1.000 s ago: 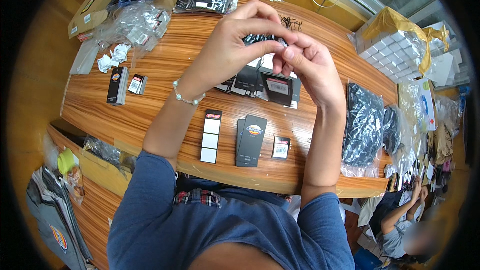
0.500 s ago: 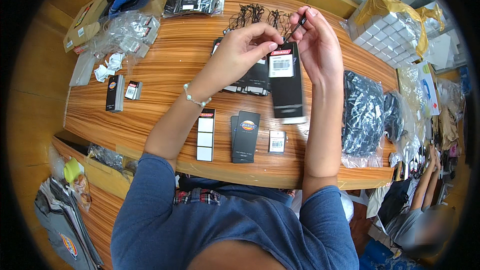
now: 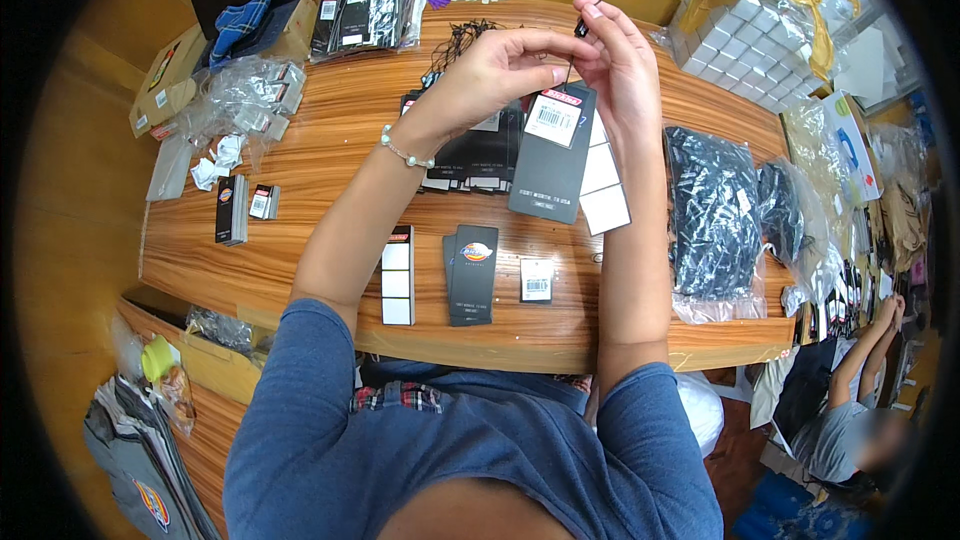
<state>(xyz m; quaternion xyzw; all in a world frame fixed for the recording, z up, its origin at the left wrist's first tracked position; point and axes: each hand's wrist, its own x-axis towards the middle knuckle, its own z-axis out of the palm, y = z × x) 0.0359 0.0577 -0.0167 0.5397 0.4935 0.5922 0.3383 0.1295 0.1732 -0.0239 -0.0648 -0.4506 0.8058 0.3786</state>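
Wooden table [image 3: 330,165], both hands [image 3: 560,65] pinching hanging dark tags [image 3: 555,155], bagged black cords [image 3: 715,210] right, tag stacks [image 3: 470,275] below

Head fisheye, looking down, close over table [image 3: 330,155].

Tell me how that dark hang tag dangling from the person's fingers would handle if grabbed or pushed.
The dark hang tag hangs flat and unbent, so it is probably stiff card. It dangles from a thin string pinched by the left hand and right hand, so it looks light and apt to swing. White tags hang behind it and may fan apart.
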